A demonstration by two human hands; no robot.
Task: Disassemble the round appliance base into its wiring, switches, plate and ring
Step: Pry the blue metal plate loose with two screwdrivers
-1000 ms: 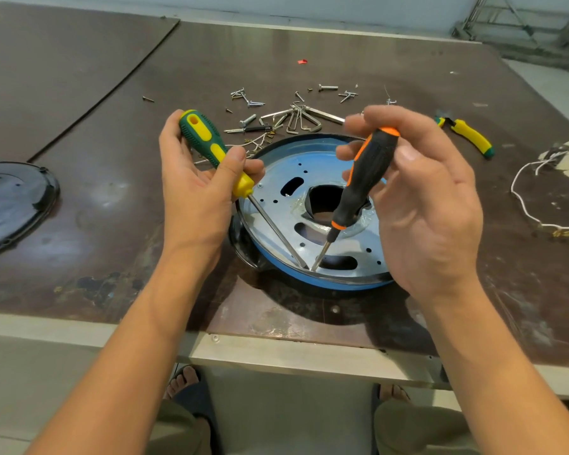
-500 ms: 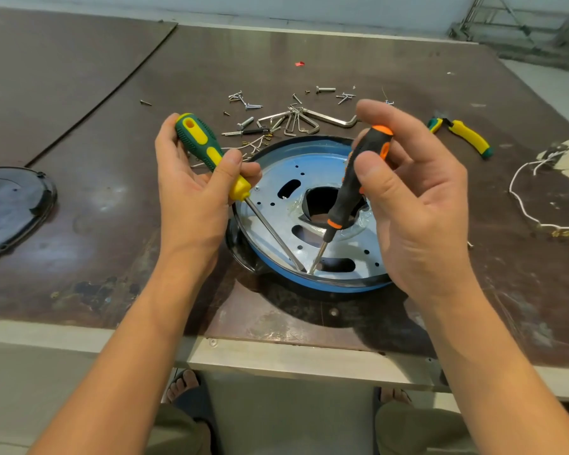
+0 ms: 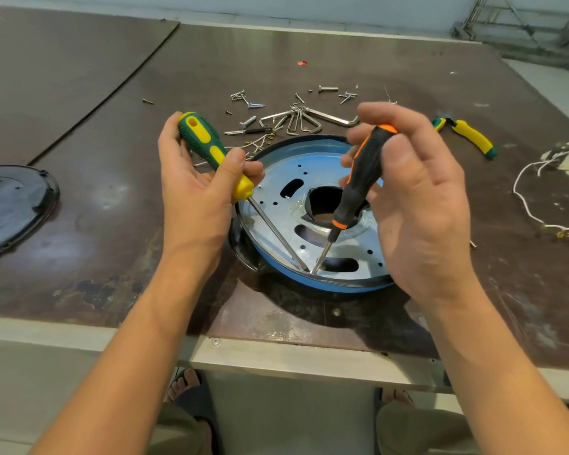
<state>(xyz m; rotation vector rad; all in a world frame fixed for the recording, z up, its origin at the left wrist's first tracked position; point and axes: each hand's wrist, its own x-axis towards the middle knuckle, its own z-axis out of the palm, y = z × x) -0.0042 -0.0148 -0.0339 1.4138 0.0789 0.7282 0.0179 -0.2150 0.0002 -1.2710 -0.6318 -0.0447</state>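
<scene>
The round appliance base (image 3: 309,284) lies on the brown table (image 3: 96,251), with a blue ring around a shiny metal plate (image 3: 276,205) that has a dark centre hole. My left hand (image 3: 194,192) grips a green-and-yellow screwdriver (image 3: 211,149). My right hand (image 3: 414,205) pinches a black-and-orange screwdriver (image 3: 362,182). Both tips meet at the plate's near edge, just inside the ring. White wiring (image 3: 532,205) lies apart at the right.
Loose screws (image 3: 250,103) and a set of hex keys (image 3: 303,121) lie behind the base. Yellow-handled pliers (image 3: 470,137) sit at the right, a black round cover (image 3: 10,205) at the left edge. The table's front edge (image 3: 276,353) runs just below the base.
My right hand's fingers shifted around the black-and-orange screwdriver's handle, as if turning it. The left hand and both tips stayed in place.
</scene>
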